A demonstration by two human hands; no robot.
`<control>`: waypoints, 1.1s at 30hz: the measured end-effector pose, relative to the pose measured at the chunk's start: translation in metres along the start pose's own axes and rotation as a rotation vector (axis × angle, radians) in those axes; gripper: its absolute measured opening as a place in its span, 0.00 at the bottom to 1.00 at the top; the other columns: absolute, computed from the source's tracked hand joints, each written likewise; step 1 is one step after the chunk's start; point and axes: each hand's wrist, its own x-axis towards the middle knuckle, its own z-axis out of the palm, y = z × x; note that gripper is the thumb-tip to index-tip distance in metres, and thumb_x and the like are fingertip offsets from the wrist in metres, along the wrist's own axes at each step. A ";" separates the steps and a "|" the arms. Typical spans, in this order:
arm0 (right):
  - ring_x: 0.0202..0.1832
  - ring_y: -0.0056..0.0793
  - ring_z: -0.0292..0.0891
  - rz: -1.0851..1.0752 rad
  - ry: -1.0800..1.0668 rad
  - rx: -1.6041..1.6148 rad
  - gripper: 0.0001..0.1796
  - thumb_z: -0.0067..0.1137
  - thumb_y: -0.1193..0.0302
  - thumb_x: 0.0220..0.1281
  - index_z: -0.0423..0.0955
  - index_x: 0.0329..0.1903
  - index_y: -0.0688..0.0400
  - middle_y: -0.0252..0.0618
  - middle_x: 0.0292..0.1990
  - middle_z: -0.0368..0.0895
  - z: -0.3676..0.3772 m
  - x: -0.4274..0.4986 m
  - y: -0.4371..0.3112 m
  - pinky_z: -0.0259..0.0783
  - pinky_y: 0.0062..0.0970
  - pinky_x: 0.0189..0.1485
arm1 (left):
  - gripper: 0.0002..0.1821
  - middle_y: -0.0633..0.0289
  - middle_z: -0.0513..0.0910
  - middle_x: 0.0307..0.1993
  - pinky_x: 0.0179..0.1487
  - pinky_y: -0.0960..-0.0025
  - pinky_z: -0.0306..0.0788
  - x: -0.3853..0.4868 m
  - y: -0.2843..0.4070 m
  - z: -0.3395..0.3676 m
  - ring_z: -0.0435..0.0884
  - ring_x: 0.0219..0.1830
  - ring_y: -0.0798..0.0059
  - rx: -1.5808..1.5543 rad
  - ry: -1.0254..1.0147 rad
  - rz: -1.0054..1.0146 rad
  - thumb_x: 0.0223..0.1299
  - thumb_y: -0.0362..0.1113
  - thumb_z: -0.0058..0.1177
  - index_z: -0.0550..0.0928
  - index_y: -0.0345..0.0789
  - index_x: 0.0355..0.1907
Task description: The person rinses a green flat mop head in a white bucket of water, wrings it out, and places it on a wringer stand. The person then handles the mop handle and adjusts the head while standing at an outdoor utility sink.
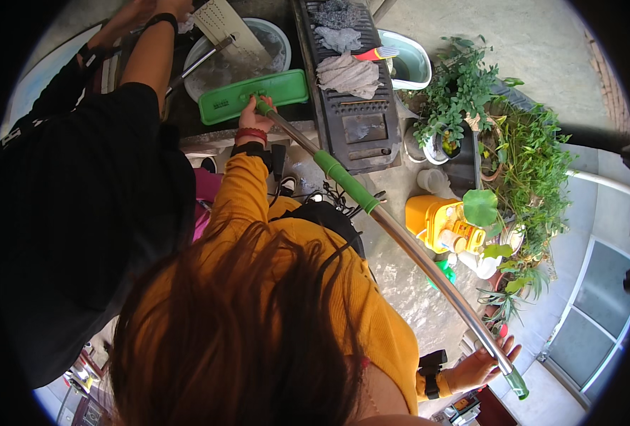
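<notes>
My left hand (255,114) grips the green collar near the head of a flat mop. The green mop head plate (254,95) is turned with its flat side visible above the sink edge. From there the metal mop pole (427,255) slants down across the view, with a green sleeve (347,181) partway along. Near the pole's green end cap (517,383), my right hand (482,365) holds it loosely, fingers spread and the pole lying between thumb and fingers. Behind the mop head stands a round basin (280,40) of cloudy water.
At left another person in a black shirt (97,213) reaches toward the basin, where a perforated pale panel (230,29) leans. A dark washboard slab (365,144) carries a grey rag (349,74) and a red-handled brush (376,53). Potted plants (533,160) and a yellow bucket (421,215) stand at right.
</notes>
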 end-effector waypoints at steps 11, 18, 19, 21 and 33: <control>0.48 0.33 0.66 -0.113 0.064 -0.481 0.25 0.51 0.58 0.64 0.61 0.55 0.62 0.40 0.43 0.70 0.011 -0.010 -0.001 0.67 0.29 0.55 | 0.13 0.60 0.76 0.38 0.48 0.57 0.67 0.000 -0.003 0.006 0.75 0.45 0.65 -0.057 -0.022 -0.027 0.67 0.42 0.43 0.70 0.34 0.45; 0.48 0.34 0.69 -0.051 0.195 -0.081 0.25 0.53 0.62 0.63 0.61 0.56 0.63 0.42 0.42 0.72 0.028 -0.017 -0.009 0.68 0.29 0.55 | 0.13 0.56 0.75 0.38 0.47 0.56 0.71 0.003 -0.006 0.003 0.75 0.44 0.62 0.004 -0.042 0.020 0.65 0.39 0.47 0.69 0.32 0.45; 0.48 0.34 0.70 -0.067 0.224 -0.098 0.24 0.51 0.62 0.64 0.61 0.56 0.63 0.42 0.42 0.72 0.031 -0.017 -0.008 0.68 0.29 0.55 | 0.13 0.55 0.75 0.38 0.46 0.56 0.71 0.002 -0.005 0.004 0.75 0.44 0.61 -0.011 -0.029 0.011 0.64 0.39 0.47 0.69 0.32 0.45; 0.49 0.34 0.70 -0.042 0.238 -0.079 0.23 0.49 0.61 0.65 0.63 0.54 0.65 0.44 0.43 0.73 0.033 -0.016 -0.006 0.69 0.29 0.54 | 0.13 0.54 0.74 0.38 0.46 0.57 0.72 0.001 -0.005 0.005 0.74 0.44 0.60 -0.034 -0.020 0.023 0.64 0.37 0.48 0.69 0.31 0.45; 0.61 0.35 0.64 -0.072 0.132 0.005 0.20 0.47 0.70 0.66 0.64 0.58 0.63 0.43 0.59 0.66 0.006 -0.014 -0.003 0.64 0.28 0.62 | 0.14 0.57 0.75 0.37 0.50 0.57 0.68 0.004 -0.011 0.003 0.74 0.45 0.64 -0.066 -0.155 0.016 0.65 0.40 0.46 0.70 0.31 0.46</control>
